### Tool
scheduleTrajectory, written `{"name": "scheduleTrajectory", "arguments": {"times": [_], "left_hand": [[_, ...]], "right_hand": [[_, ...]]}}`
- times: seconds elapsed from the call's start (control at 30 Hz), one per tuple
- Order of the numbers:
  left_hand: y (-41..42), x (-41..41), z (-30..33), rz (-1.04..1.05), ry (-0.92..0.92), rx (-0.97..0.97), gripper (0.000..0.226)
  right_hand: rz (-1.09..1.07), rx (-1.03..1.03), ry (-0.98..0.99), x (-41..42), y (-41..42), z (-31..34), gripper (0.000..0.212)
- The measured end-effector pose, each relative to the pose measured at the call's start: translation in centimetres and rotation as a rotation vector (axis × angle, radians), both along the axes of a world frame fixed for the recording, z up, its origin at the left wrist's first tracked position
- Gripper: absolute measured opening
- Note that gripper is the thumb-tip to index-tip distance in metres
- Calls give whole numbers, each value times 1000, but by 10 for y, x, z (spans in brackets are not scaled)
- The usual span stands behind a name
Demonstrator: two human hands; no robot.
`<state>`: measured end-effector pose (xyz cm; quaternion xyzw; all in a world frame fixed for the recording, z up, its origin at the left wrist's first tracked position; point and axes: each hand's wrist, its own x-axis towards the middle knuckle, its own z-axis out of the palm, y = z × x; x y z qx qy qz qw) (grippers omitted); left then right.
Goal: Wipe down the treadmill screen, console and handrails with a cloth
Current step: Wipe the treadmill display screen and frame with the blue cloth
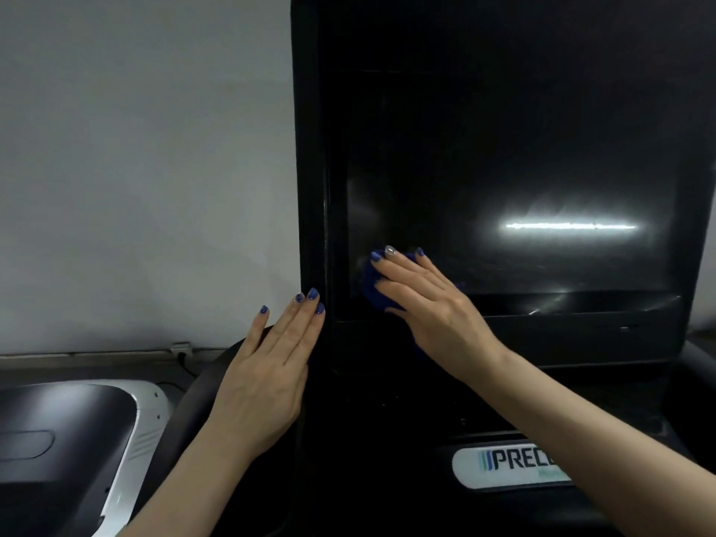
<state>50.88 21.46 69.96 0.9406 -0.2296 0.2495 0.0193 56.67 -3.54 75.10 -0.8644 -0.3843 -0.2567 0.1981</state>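
The treadmill's dark screen [523,168] fills the upper right, set in a black console frame [310,168]. My right hand [422,296] lies flat on a dark blue cloth [372,292] and presses it against the screen's lower left corner; most of the cloth is hidden under the hand. My left hand [267,374] rests flat, fingers together, against the left edge of the frame and holds nothing. A curved black handrail [193,412] runs down below the left hand.
A grey wall [143,168] stands behind on the left. The silver and black hood of the treadmill base [77,432] sits at lower left. A white logo plate [507,465] is on the console below the screen. A light strip reflects in the screen.
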Motion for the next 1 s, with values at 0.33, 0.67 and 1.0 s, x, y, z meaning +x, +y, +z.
{"name": "scheduleTrajectory", "arguments": {"times": [0.33, 0.67, 1.0], "left_hand": [[1, -1, -1, -17, 32, -24, 64], [0, -5, -4, -12, 48, -29, 61], [-5, -15, -12, 27, 143, -64, 62]], "right_hand": [[45, -70, 25, -13, 13, -13, 33], [-2, 0, -29, -24, 29, -36, 32], [-100, 33, -36, -42, 29, -48, 30]]}}
